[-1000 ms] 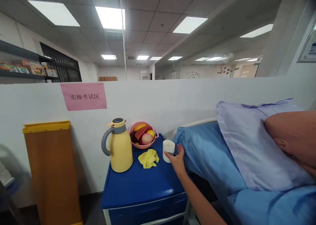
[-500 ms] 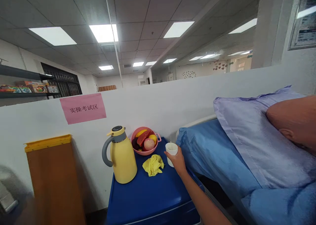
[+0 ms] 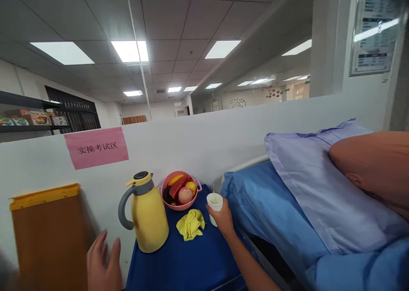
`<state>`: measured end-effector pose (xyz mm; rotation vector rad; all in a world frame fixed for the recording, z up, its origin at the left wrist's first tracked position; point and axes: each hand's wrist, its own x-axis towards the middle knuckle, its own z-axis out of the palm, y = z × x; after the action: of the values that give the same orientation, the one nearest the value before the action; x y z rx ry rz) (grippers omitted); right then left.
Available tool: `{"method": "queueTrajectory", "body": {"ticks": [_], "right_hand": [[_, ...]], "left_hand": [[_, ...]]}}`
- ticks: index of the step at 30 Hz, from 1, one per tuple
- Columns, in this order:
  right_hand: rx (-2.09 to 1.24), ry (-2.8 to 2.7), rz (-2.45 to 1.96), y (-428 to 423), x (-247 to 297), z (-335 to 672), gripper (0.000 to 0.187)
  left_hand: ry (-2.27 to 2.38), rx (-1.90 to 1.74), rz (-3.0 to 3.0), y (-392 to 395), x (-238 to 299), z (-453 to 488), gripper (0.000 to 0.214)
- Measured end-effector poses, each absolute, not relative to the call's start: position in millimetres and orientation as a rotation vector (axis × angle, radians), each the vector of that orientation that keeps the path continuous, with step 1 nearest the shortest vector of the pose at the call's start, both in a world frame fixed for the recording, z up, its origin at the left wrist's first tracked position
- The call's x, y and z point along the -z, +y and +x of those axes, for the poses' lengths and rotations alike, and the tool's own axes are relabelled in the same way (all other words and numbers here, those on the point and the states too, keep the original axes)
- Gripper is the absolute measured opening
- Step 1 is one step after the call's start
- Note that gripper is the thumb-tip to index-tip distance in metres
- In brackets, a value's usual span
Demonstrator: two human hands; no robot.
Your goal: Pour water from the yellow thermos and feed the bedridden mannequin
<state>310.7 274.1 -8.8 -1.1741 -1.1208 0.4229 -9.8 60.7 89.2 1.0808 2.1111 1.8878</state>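
My right hand [image 3: 223, 217] is wrapped round a white cup [image 3: 214, 202] at the right side of the blue bedside table [image 3: 188, 265]. A thin pale stick, perhaps a straw or a spoon handle, rises from the cup. To the left, my left hand [image 3: 104, 263] is raised with thumb and fingers apart and nothing in it. Closest to it stands a yellow thermos jug [image 3: 149, 220] with a grey handle, not touched. Between jug and cup lie a crumpled yellow cloth [image 3: 191, 225] and, behind it, a pink basket [image 3: 198, 186] of fruit.
At the right is a bed with blue bedding [image 3: 255, 197], a lilac pillow [image 3: 294, 167] and a manikin's head [image 3: 373, 167]. A white partition [image 3: 179, 146] runs behind the table, bearing a pink sign [image 3: 96, 148]. A brown board [image 3: 47, 235] leans at the left.
My left hand has come into view at the lower left. My right hand still holds the cup. The view has turned slightly right and up.
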Motion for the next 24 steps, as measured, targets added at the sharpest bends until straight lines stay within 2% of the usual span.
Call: {"method": "queueTrajectory", "body": {"ticks": [4,10,14,20,24], "right_hand": [[-0.481,-1.082,-1.185,268,-1,311,0.063],[-0.590,-1.044,-1.097,243,-21,316,0.053],[-0.702,-1.043,-1.011,204,-26,323,0.049],[-0.912,-0.841,-0.767,124,-39,331,0.065],[-0.916,-0.749,-0.692,78,-50,334,0.074]], "left_hand": [[2.004,-1.699,1.184,96,-138,-24,0.075],[1.756,-1.671,1.352,120,-167,-25,0.068],[1.492,-1.507,1.314,128,-186,-12,0.065],[1.365,-1.445,1.234,125,-193,19,0.062],[1.391,-1.467,1.239,123,-196,28,0.065]]}}
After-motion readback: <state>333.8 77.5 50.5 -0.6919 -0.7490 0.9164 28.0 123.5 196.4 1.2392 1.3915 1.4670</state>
